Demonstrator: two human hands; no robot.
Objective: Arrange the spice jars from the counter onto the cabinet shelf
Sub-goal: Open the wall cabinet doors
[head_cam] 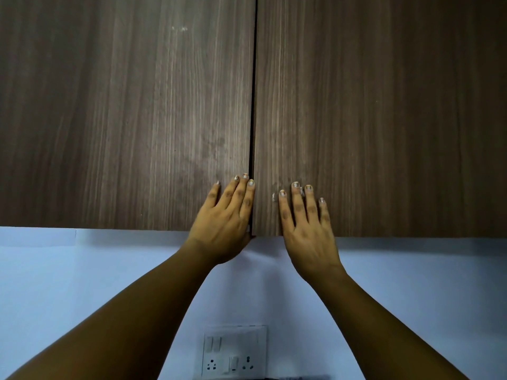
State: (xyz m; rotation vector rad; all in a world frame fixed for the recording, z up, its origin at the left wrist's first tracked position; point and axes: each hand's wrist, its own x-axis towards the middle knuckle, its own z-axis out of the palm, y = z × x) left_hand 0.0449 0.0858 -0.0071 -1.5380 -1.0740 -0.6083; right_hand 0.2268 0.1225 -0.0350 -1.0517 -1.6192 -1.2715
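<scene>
While both cabinet doors (384,105) were shut, the left hand (223,223) and right hand (308,231) were laid flat on them, fingers (297,201) spread and holding nothing. Opened together, the doors could be swung toward the head. No spice jars, counter or shelf could be seen; only a switch plate (234,352) was shown below on the wall.

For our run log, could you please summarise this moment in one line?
left hand: flat on left door | right hand: flat on right door | jars: unseen

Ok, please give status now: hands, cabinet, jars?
Left hand and right hand flat on cabinet doors, holding nothing. Doors shut, shelf hidden. No spice jars in view.
</scene>
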